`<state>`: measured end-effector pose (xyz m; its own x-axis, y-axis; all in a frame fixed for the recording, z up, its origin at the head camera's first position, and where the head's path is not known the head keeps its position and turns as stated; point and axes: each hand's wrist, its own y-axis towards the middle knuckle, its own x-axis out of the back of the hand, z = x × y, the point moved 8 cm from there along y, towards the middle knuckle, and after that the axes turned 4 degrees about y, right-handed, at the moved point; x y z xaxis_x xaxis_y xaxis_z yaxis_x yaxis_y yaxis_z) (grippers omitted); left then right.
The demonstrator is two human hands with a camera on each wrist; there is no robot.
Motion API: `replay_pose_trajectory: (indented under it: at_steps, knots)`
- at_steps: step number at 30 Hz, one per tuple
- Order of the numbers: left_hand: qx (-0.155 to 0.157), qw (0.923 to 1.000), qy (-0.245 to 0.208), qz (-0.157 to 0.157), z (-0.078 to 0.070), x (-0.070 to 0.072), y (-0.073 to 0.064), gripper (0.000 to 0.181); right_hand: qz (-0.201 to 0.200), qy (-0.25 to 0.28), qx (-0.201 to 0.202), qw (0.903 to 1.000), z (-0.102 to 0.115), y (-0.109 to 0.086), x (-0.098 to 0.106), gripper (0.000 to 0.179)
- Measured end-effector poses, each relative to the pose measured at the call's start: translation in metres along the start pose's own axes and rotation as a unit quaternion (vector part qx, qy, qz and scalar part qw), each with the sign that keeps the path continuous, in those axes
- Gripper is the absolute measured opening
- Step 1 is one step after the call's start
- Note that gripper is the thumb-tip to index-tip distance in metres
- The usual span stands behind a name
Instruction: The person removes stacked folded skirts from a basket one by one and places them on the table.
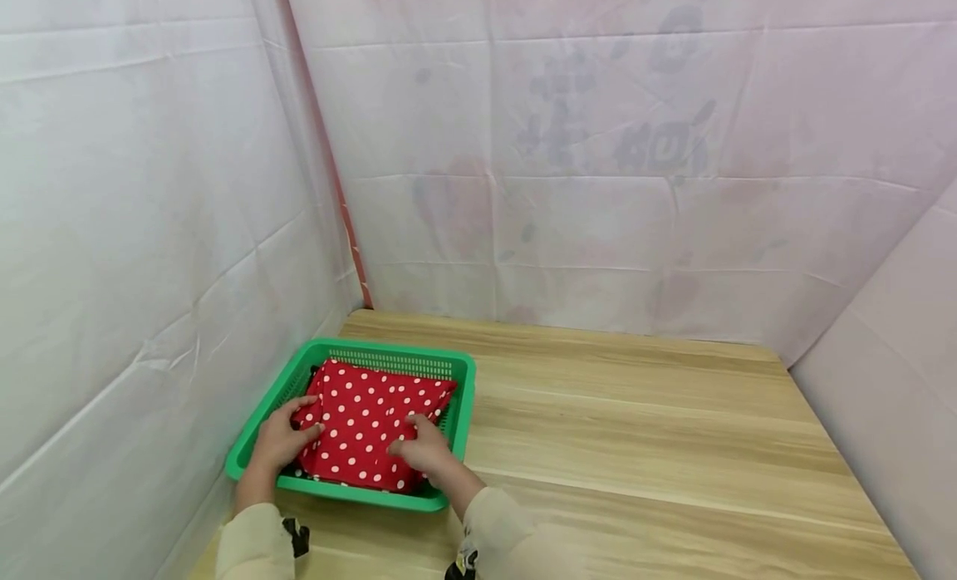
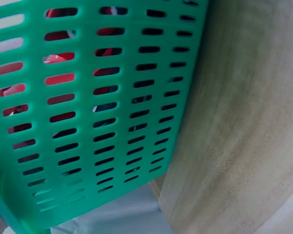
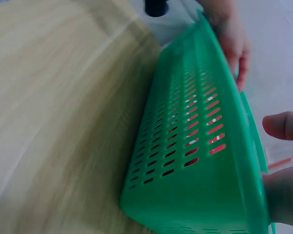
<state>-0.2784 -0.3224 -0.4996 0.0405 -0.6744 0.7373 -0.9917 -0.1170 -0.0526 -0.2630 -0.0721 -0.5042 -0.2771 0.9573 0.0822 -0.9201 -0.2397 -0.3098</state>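
A folded red cloth with white polka dots [image 1: 359, 405] lies in a green plastic basket [image 1: 467, 397]. At the cloth's left edge is my left hand [image 1: 280, 437], its thumb and forefinger apart on the fabric. My right hand [image 1: 428, 449] reaches over the basket's near right corner and touches the cloth's right part, with a gap between thumb and forefinger. In the right wrist view the right thumb [image 3: 283, 126] shows above the basket rim. Something dark with white spots peeks out under the cloth; most of it is hidden.
The basket stands at the left of a wooden table [image 1: 635, 430], close to a white sheet wall [image 1: 149, 272]. Another sheet [image 1: 583, 189] hangs behind the table. Through the slots of the basket wall [image 2: 102, 112], red and dark fabric shows.
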Motion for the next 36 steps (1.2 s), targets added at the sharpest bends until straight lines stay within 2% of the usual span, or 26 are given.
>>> replay_pose_trajectory:
  at_steps: [2, 4, 7, 10, 12, 15, 20, 23, 27, 30, 33, 36]
  knots:
    - [-0.005, 0.9999, 0.007, -0.011, -0.001, 0.001, -0.001, 0.052, -0.004, -0.016, 0.017, 0.9997, 0.003, -0.001, 0.0, 0.061]
    - [-0.011, 0.9995, 0.016, -0.023, -0.002, 0.003, -0.002, 0.049, -0.008, -0.007, 0.025, 0.9996, 0.005, 0.0, 0.003, 0.063]
    - [-0.029, 0.9975, 0.042, -0.049, -0.007, 0.006, -0.003, 0.043, -0.002, 0.049, 0.023, 0.9986, 0.006, 0.003, 0.009, 0.066]
    - [-0.05, 0.9929, 0.074, -0.078, -0.013, 0.007, -0.004, 0.038, 0.015, 0.103, 0.004, 0.9945, 0.002, 0.009, 0.012, 0.07]
    - [-0.057, 0.9908, 0.088, -0.086, -0.015, 0.007, -0.005, 0.038, 0.03, 0.126, -0.007, 0.9915, 0.0, 0.011, 0.01, 0.074]
    - [-0.051, 0.9926, 0.079, -0.076, -0.014, 0.005, -0.004, 0.04, 0.045, 0.153, -0.019, 0.987, -0.002, 0.013, 0.009, 0.076]
    - [-0.013, 0.9994, 0.011, -0.031, -0.004, 0.003, 0.003, 0.045, 0.057, 0.2, -0.03, 0.9777, -0.001, 0.018, 0.008, 0.075]
    - [0.001, 0.9998, -0.017, -0.007, -0.003, 0.001, 0.006, 0.047, 0.071, 0.181, -0.027, 0.9806, -0.001, 0.02, 0.007, 0.077]
    - [-0.006, 0.9999, 0.01, 0.003, -0.008, -0.002, 0.004, 0.046, 0.113, 0.135, -0.03, 0.984, -0.006, 0.018, 0.001, 0.079]
    - [-0.018, 0.9988, 0.044, -0.009, -0.016, -0.001, 0.003, 0.045, 0.136, 0.135, -0.029, 0.9811, -0.009, 0.019, -0.004, 0.075]
    - [-0.026, 0.9977, 0.058, -0.025, -0.023, 0.001, 0.003, 0.045, 0.124, 0.138, -0.013, 0.9826, -0.008, 0.02, -0.003, 0.069]
    - [-0.022, 0.9983, 0.047, -0.026, -0.026, 0.002, 0.002, 0.044, 0.093, 0.123, 0.002, 0.9881, -0.007, 0.022, 0.002, 0.064]
